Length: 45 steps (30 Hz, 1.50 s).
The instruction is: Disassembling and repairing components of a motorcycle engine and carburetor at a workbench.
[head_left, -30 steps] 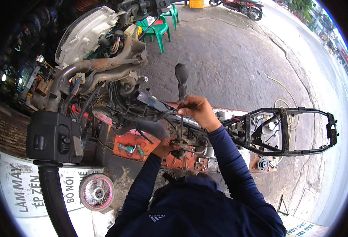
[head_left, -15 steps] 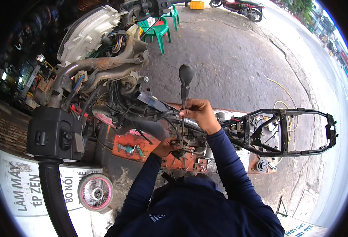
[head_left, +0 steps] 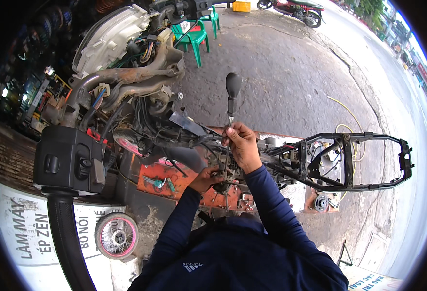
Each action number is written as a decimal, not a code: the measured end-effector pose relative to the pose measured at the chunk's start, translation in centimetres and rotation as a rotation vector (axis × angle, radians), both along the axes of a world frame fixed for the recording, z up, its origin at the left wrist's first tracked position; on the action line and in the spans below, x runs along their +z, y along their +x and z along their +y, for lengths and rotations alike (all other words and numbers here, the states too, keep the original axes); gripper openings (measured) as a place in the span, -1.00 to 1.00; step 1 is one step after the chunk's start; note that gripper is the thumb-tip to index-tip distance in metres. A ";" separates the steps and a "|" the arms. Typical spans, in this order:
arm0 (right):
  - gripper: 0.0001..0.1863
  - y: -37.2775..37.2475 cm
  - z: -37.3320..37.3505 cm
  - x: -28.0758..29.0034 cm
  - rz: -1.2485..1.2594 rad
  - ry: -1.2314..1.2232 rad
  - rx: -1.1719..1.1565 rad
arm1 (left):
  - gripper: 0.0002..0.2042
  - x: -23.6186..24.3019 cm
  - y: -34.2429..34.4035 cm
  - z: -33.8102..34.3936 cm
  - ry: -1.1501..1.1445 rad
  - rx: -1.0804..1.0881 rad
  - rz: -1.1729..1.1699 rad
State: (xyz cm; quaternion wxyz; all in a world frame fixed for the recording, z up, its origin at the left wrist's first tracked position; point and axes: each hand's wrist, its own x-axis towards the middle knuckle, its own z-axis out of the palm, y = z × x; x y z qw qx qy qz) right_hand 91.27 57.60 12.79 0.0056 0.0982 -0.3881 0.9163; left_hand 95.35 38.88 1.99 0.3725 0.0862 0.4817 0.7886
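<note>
A long screwdriver (head_left: 233,87) with a black bulb-shaped handle stands nearly upright in the middle, handle away from me. My right hand (head_left: 244,148) is closed on its thin shaft just below the handle, thumb and fingers pinched together. The shaft runs down to the engine (head_left: 233,169) of a stripped motorbike, where its tip is hard to make out. Beside that lower end, my left hand (head_left: 205,180) rests against the engine parts with curled fingers. What those fingers grip is hidden. The bare black frame (head_left: 347,162) of the bike extends to the right.
Under the bike lies an orange-red platform (head_left: 174,186) with small loose parts and a green-handled tool (head_left: 171,185). The headlight (head_left: 111,41) and handlebar grip (head_left: 68,237) rise at left. A pink-rimmed wheel (head_left: 117,235) sits lower left, and a green chair (head_left: 194,41) stands beyond.
The screwdriver handle has shifted slightly up and to the right. My right hand has turned on the shaft, its forearm swinging a little left. My left hand stays nearly in place.
</note>
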 end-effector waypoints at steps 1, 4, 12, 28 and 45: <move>-0.84 0.1 -0.1 -0.2 -0.032 -0.074 0.004 | -0.59 0.1 0.0 0.1 0.000 0.000 -0.001; -0.83 0.8 -0.1 0.4 0.037 -0.064 0.187 | -0.60 -0.1 0.1 -0.1 0.025 0.006 0.007; -0.83 1.0 1.4 3.0 0.208 0.582 -0.122 | -0.61 0.9 0.4 -0.1 0.029 0.014 -0.002; -0.89 0.0 2.8 5.1 0.153 0.670 0.113 | -0.58 0.1 -0.1 -0.9 0.018 -0.069 0.042; -0.65 -0.1 2.1 6.4 0.130 0.336 0.261 | -0.52 0.0 -1.1 -1.3 -0.031 -0.111 0.088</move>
